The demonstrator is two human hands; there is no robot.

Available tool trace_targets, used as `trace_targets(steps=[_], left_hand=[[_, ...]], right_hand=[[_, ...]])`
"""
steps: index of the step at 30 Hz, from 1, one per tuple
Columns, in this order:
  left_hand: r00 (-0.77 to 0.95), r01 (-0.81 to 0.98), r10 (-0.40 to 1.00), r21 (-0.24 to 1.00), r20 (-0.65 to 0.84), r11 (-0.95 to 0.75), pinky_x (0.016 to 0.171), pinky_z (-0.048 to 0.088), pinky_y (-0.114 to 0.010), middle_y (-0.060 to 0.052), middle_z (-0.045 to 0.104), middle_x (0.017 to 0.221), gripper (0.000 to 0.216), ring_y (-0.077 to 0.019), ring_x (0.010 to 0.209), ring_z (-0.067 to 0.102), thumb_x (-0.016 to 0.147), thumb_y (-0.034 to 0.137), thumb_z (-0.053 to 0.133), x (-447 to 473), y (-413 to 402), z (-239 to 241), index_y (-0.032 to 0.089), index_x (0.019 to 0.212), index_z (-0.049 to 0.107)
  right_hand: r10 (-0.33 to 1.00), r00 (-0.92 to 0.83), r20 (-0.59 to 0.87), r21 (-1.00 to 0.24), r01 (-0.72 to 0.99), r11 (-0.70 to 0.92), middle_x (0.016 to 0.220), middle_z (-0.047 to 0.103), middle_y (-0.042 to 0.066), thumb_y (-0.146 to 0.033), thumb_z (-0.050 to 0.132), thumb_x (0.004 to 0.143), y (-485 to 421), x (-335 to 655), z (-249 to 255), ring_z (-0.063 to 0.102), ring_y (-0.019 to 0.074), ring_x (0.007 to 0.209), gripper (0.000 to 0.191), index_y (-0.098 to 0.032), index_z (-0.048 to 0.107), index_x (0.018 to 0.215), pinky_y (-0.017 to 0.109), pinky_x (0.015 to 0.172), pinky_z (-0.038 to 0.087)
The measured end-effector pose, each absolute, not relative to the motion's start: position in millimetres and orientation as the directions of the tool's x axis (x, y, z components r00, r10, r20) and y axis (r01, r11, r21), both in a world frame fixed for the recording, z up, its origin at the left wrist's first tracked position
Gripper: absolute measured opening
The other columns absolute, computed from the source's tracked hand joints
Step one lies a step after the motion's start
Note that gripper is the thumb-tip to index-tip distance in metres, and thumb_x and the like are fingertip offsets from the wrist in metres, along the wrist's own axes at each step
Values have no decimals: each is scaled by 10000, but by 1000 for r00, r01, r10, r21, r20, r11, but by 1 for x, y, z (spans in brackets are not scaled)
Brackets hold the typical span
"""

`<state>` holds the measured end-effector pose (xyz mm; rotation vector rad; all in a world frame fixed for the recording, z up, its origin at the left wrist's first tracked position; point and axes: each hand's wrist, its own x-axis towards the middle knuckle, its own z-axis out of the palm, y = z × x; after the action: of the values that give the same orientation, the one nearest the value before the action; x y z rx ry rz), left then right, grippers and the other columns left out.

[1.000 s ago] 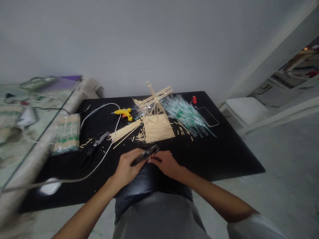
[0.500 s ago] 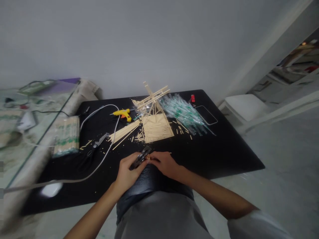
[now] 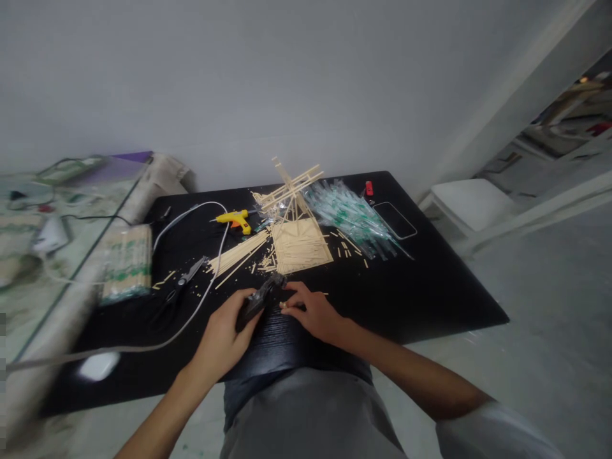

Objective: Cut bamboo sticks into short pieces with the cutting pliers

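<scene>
My left hand (image 3: 224, 335) is wrapped round a dark hand tool, probably cutters (image 3: 258, 298), whose tip points up and right over the black table (image 3: 430, 287). My right hand (image 3: 313, 312) lies just right of the tool, fingers pinched on a thin wooden stick (image 3: 306, 305) near the tool's tip. A small stick structure (image 3: 294, 191) stands on a flat mat of sticks (image 3: 301, 245) behind the hands.
Loose sticks (image 3: 236, 255), a yellow glue gun (image 3: 236, 220) with its white cable (image 3: 210, 280), scissors (image 3: 179, 287), a heap of clear wrappers (image 3: 349, 217), a phone (image 3: 394, 220), and a packet of sticks (image 3: 127, 261) lie about. A white stool (image 3: 471, 204) stands right.
My left hand has slid back and left with the tool, which now tilts lower. My right hand stays near the same spot, pinching the stick.
</scene>
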<state>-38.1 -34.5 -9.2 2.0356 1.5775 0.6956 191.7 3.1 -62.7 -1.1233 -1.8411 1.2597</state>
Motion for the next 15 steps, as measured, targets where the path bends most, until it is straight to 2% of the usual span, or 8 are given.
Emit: trace_targets(steps=[3,7,9,15], left_hand=[[253,883,959,374,131,-284,865,522,-409,-108,697,1090,334,-293,955,675,911,291,531,-59,-39,-5,191,1225,584],[334,934,936,97,113,-345,877,507,-447,-143,679,1105,378,-319,943,655,871,229,551,-65,-43,-3,166,1242,590],[370,927,925,31,85,-374,891,501,-458,-144,676,1094,385,-321,951,648,872,210,568,-59,-43,-2,153,1252,593],[408,913,912,-41,47,-407,884,500,-459,-141,664,1078,378,-316,970,629,897,168,564,-42,-42,-2,113,1269,596]], right_hand=[[898,-440,33,-947,274,169,964,812,33,-198,726,892,3,191,-63,775,232,975,459,-234,565,1320,383,958,541],[892,-451,42,-944,274,183,975,803,33,-158,702,893,3,191,-64,769,225,979,473,-236,551,1335,376,953,543],[889,-454,54,-933,294,207,989,791,30,-112,673,889,3,191,-63,765,218,977,470,-235,555,1327,359,936,545],[878,-468,102,-880,369,299,1103,756,35,-63,623,877,3,194,-58,745,226,1029,433,-246,597,1269,322,915,539]])
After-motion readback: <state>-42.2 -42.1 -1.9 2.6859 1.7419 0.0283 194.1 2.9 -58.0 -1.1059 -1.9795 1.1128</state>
